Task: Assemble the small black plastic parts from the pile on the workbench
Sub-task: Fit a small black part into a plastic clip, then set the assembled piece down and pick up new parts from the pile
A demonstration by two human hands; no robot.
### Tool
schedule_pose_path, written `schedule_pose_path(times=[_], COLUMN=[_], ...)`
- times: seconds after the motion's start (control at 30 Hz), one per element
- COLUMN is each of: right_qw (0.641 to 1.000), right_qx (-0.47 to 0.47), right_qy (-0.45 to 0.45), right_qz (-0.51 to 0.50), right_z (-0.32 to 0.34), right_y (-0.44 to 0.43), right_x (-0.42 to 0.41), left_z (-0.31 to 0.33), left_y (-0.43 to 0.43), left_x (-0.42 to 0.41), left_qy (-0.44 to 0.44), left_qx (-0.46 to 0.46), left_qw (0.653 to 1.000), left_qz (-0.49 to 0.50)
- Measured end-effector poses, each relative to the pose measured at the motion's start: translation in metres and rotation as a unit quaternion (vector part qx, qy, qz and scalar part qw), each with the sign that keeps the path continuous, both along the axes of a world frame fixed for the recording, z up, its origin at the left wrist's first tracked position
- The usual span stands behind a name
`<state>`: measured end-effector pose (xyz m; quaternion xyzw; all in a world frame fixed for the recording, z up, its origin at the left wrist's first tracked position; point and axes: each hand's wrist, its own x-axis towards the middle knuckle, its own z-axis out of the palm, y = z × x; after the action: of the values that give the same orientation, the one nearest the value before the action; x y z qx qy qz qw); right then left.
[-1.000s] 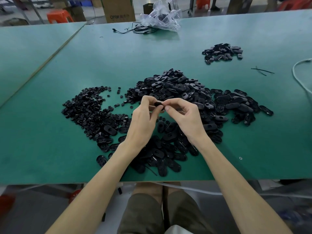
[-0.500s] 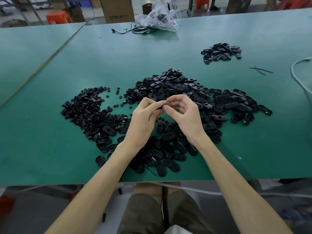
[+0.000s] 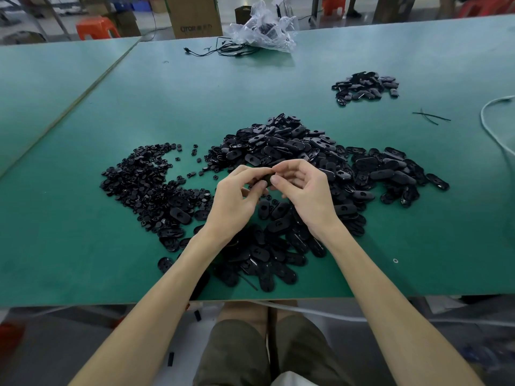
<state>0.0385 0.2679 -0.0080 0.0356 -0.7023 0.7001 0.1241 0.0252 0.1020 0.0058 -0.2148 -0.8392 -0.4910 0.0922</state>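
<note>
A big pile of black oval plastic covers [image 3: 292, 146] spreads over the middle of the green workbench [image 3: 195, 107]. To its left lies a heap of smaller black round parts [image 3: 142, 182]. Above the pile, my left hand [image 3: 237, 199] and my right hand [image 3: 303, 190] meet fingertip to fingertip. Together they pinch one small black part [image 3: 267, 178], mostly hidden by the fingers.
A smaller group of black parts [image 3: 365, 86] lies at the back right. A crumpled clear plastic bag [image 3: 262, 29] and black cables [image 3: 220, 50] sit at the far edge. A white cable [image 3: 493, 129] curves at the right. Thin black ties [image 3: 429, 117] lie nearby.
Both hands stay together over the pile. The fingers have shifted around the held part, which now shows less between them.
</note>
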Motion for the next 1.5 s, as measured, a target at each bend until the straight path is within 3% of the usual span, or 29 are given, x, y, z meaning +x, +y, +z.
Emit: schedule_pose_path(times=[0.93, 1.3, 1.5], right_qw=[1.000, 1.000, 0.999], right_qx=[0.023, 0.024, 0.004], right_qy=[-0.007, -0.015, -0.031], right_qz=[0.008, -0.005, -0.028], right_z=[-0.001, -0.003, -0.004], right_y=[-0.001, 0.001, -0.001], right_x=[0.001, 0.001, 0.000], left_z=[0.002, 0.001, 0.018], left_y=[-0.003, 0.001, 0.004], left_x=[0.000, 0.001, -0.011], left_qy=[-0.002, 0.006, 0.077], left_qx=[0.005, -0.051, -0.138], left_qw=[1.000, 0.999, 0.987], left_qz=[0.019, 0.013, 0.026])
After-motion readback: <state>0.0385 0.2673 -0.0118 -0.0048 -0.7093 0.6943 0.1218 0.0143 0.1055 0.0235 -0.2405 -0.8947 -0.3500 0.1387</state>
